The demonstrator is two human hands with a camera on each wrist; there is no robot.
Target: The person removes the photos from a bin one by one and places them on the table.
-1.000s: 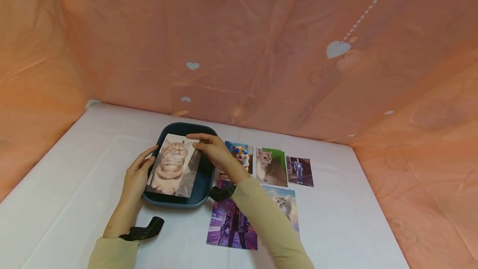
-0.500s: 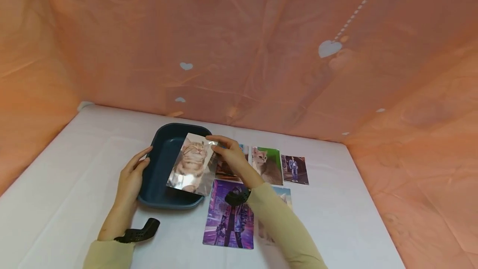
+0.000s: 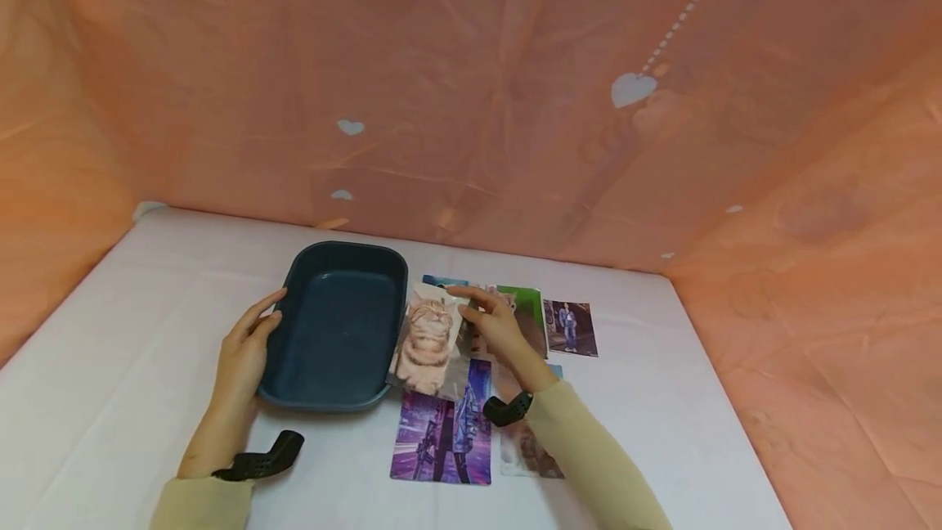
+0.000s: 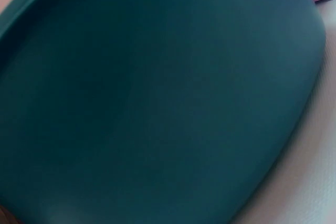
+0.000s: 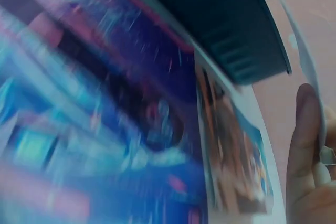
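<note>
My right hand (image 3: 508,334) pinches a photo print of a ginger cat with closed eyes (image 3: 427,342) by its upper right edge. The print hangs just right of the dark blue tray (image 3: 334,393), above other prints; in the right wrist view the print (image 5: 304,51) appears edge-on between thumb and finger. My left hand (image 3: 239,362) rests against the tray's left side, fingertips at the rim. Its camera sees mostly the tray's outer wall (image 4: 168,98). Beneath the held print lie a purple print with an armed figure (image 3: 441,444) and a blue-topped print (image 3: 441,280), both partly covered.
A green-backed cat print (image 3: 531,313) and a small dark print of a standing person (image 3: 571,327) lie to the right. Another kitten print (image 3: 526,448) is mostly under my right forearm. An orange cloth wall (image 3: 478,105) rises behind the white table (image 3: 648,399).
My right hand has carried the cat print rightward from over the tray to beside it, above the other prints. My left hand stays at the tray's left side.
</note>
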